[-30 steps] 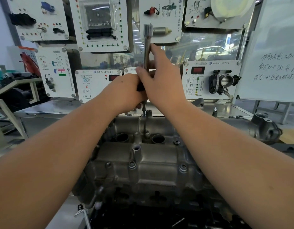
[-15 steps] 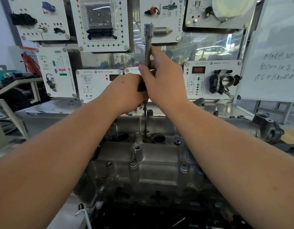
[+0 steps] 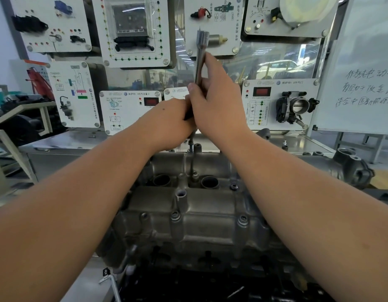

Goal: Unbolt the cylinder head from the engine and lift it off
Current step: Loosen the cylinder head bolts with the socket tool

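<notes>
Both hands on the wrench point(image 3: 200, 59) at the far edge of the cylinder head point(image 3: 188, 214). Tool stands near upright, long axis vertical with a slight tilt, socket end up by the wall panels point(image 3: 132, 29); thin lower shaft drops out below the hands toward a bolt point(image 3: 191, 147) on the far rail of the head. Whether the tip is seated on it, can't tell: too small.

Right hand point(image 3: 217, 105) wraps the shaft higher up, thumb across the front. Left hand point(image 3: 169, 125) closed round the lower part, just under and touching the right one.

Head sits on the engine on the surface, directly below and nearer the person than the hands. Near-row bolts point(image 3: 175, 215) look in place, so lift-off looks a long way out. My read: next move is rotation about that vertical axis, keeping the shaft in line with the bolt.
</notes>
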### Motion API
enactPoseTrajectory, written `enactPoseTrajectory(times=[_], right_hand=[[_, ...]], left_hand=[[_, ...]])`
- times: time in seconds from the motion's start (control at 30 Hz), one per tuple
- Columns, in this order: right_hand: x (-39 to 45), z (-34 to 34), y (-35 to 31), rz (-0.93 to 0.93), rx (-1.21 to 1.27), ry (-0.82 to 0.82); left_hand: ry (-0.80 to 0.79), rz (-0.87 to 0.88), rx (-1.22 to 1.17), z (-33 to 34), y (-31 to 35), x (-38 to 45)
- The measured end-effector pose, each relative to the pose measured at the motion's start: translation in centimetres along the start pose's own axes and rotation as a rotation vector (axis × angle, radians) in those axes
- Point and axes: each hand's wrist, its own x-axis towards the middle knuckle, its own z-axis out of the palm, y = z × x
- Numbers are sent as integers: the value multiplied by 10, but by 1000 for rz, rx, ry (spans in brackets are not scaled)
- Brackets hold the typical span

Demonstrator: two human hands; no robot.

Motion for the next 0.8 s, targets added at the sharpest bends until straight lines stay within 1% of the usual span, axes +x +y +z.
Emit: enactPoseTrajectory(times=[0.17, 0.3, 0.43, 0.63, 0.8], right_hand=[[-3, 0, 0, -8, 1, -14], [0, -1, 0, -32, -81, -5], [1, 0, 1, -3, -56, -8], [0, 0, 3, -13, -34, -8], [4, 0, 6, 20, -28, -7]], left_hand=[[-1, -19, 114, -1, 2, 3], [18, -32, 61, -1, 1, 2], [-4, -5, 20, 1, 0, -1], [14, -20, 104, -1, 4, 0], [11, -10, 13, 0, 1, -2]])
